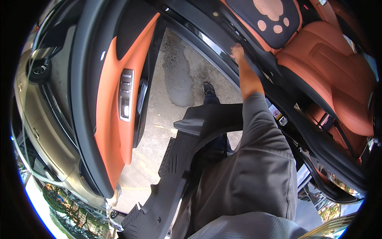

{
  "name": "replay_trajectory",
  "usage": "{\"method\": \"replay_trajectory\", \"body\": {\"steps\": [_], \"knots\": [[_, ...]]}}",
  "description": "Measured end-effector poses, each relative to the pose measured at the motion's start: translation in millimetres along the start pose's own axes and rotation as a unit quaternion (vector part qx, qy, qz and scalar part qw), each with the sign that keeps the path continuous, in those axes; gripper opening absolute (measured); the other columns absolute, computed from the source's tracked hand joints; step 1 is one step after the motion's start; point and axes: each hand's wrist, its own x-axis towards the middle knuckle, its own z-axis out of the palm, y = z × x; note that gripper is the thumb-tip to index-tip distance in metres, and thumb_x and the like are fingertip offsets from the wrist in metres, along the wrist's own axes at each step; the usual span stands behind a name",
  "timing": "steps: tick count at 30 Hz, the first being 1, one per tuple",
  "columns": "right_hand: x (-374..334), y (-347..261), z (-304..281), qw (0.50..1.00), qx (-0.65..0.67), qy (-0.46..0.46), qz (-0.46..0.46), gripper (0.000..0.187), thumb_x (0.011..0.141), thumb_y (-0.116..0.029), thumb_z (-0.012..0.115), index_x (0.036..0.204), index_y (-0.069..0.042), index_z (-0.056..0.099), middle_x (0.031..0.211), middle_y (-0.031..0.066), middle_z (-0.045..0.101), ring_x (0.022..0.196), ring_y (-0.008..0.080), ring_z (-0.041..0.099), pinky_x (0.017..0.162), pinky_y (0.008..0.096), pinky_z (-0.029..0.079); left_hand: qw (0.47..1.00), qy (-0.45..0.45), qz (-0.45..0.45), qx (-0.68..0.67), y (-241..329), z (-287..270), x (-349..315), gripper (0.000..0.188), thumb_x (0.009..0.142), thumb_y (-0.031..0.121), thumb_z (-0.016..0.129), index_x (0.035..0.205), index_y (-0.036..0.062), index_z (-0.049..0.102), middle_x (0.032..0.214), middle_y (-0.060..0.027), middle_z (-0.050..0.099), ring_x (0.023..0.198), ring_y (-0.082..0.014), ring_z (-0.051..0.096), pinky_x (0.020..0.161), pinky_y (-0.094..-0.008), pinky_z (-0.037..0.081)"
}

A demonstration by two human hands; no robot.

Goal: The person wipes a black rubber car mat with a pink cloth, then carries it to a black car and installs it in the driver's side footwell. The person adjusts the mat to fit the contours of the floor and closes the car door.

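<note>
My right arm reaches forward to the open car's door sill (215, 47). There my right hand (237, 52) is closed, its fingers curled down at the sill's inner dark edge. Whatever they grip is too small to make out. A large black moulded car floor mat (175, 163), with ridged parts and a raised lip, stands tilted at my left side against my body. My left hand is out of sight, so its hold on the mat cannot be seen.
To the left the open car door (107, 131) has orange trim and a switch panel (126, 95). An orange seat (318, 67) with a paw-print cushion (274, 18) is on the right. A gold car (47, 139) stands beyond the door. My shoe (208, 88) is on the concrete.
</note>
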Motion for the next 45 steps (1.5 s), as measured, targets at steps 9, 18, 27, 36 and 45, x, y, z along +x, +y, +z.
{"method": "replay_trajectory", "body": {"steps": [9,18,27,36,45], "knots": [[89.9,-3.8,21.1,0.995,0.059,0.063,0.057,0.040,0.085,0.002,0.053,0.121,-0.013,0.044,0.111,0.0091,0.055,0.102,0.0244,0.057,0.075,0.0449,0.057,0.998,-0.039,-0.017,0.044,-1.1,84.8,-4.1,0.022,0.073,0.012,0.072,0.074,-0.0077,0.061,0.077,-0.0143,0.062,0.068,-0.0258,0.060,0.060,-0.0368,0.052],[76.1,-9.2,23.3,0.995,0.069,0.059,0.037,0.067,0.081,0.003,0.053,0.143,-0.015,0.033,0.136,0.0010,0.042,0.114,0.0233,0.050,0.083,0.0433,0.053,0.997,-0.051,-0.024,0.051,1.9,108.8,-6.7,0.021,0.074,0.012,0.070,0.076,-0.0073,0.062,0.079,-0.0142,0.063,0.071,-0.0263,0.061,0.063,-0.0374,0.053],[73.0,-14.2,12.7,0.997,0.054,0.026,0.040,0.055,0.082,-0.001,0.053,0.136,-0.013,0.042,0.134,-0.0003,0.045,0.118,0.0233,0.047,0.086,0.0452,0.050,0.998,-0.055,-0.022,0.039,0.6,112.7,-10.5,0.019,0.074,0.011,0.069,0.079,-0.0068,0.063,0.082,-0.0142,0.064,0.074,-0.0269,0.063,0.066,-0.0381,0.053],[30.2,-9.3,18.7,0.954,-0.301,-0.010,0.000,0.053,0.084,-0.019,0.058,0.133,-0.004,0.046,0.135,0.0129,0.052,0.116,0.0337,0.056,0.089,0.0456,0.052,0.999,-0.035,-0.013,0.027,-3.9,52.3,-0.4,0.019,0.075,0.011,0.068,0.081,-0.0063,0.064,0.084,-0.0141,0.064,0.077,-0.0274,0.064,0.068,-0.0388,0.054],[-198.3,-60.8,33.1,0.624,-0.675,-0.303,-0.250,0.047,0.084,-0.035,0.058,0.122,-0.006,0.061,0.129,0.0184,0.057,0.121,0.0351,0.053,0.101,0.0454,0.043,0.991,0.127,-0.048,0.004,-107.7,-254.0,102.7,0.018,0.075,0.010,0.066,0.083,-0.0058,0.065,0.086,-0.0140,0.065,0.080,-0.0280,0.065,0.071,-0.0395,0.055]]}}
